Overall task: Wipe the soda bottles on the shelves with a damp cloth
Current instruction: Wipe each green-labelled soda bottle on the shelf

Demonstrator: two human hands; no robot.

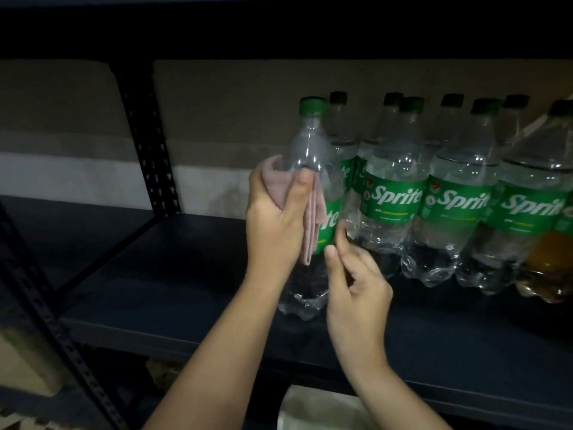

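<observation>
Left hand [274,218] raised, forearm coming up from 6 o'clock, fingers and thumb clamped on folded pink cloth [305,225], pressing it to Sprite bottle [310,169] shoulder. Bottle upright on dark shelf [155,290], front of row. Right hand [356,290] at bottle's 4 o'clock, fingers loosely curled, tips near label; contact unclear. More Sprite bottles [459,193] toward 3 o'clock.

Perforated dark upright post [151,144], pale wall [217,119] behind — white object [313,408] below, blurred
</observation>
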